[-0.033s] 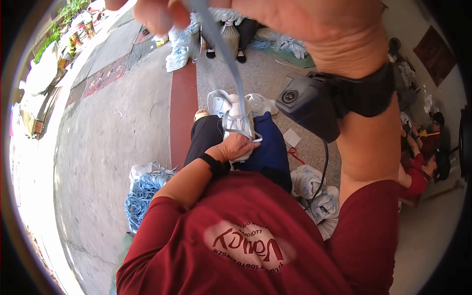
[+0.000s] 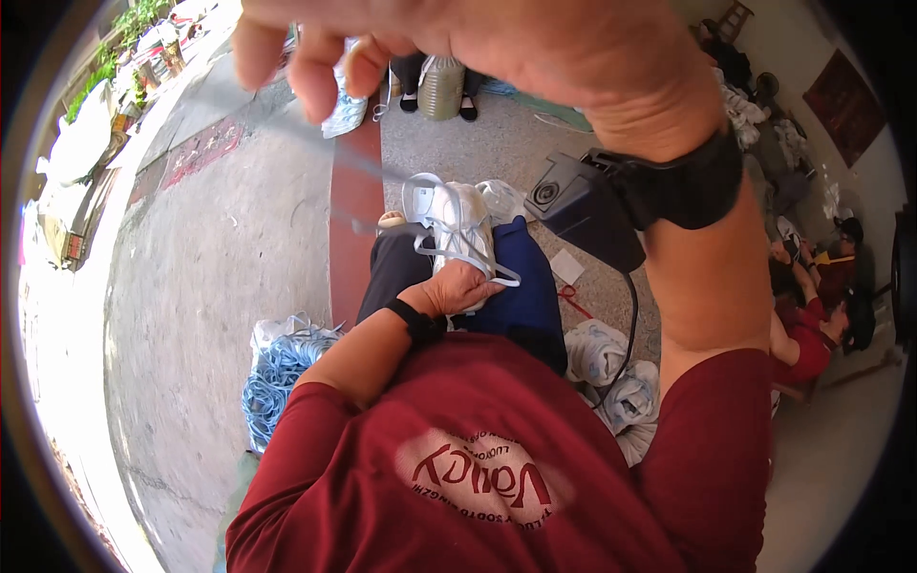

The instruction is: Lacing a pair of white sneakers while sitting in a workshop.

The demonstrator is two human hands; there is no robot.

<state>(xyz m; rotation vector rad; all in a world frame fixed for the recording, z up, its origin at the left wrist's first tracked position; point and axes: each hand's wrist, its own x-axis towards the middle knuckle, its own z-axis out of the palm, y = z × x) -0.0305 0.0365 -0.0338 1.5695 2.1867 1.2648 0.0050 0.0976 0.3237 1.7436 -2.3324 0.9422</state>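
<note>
A white sneaker [image 2: 460,212] rests between my thighs, its toe toward my body. My left hand [image 2: 457,285] is closed round it, with pale blue-grey shoelace [image 2: 501,279] looping past the thumb. More lace leaves the shoe's upper part and streaks up to the left, smeared by motion. High above, close to the camera, my right hand [image 2: 458,48] has its fingers hanging apart; part of it is cut off by the top edge. The blurred lace passes below and left of those fingers, with no grip on it showing. A black camera [image 2: 583,205] is strapped to my right wrist.
Bundled blue laces [image 2: 287,382] lie in a bag at my left. Wrapped pale bundles [image 2: 611,372], a white card [image 2: 566,267] and red-handled scissors [image 2: 573,301] lie at my right. Ahead, a ribbed container [image 2: 440,88] stands between someone's feet. Other people [image 2: 812,329] sit at the far right.
My right hand has shifted left and down, fingers now more apart. The lace, earlier stretched up toward that hand, now sweeps left in a blur. The left hand stays on the sneaker.
</note>
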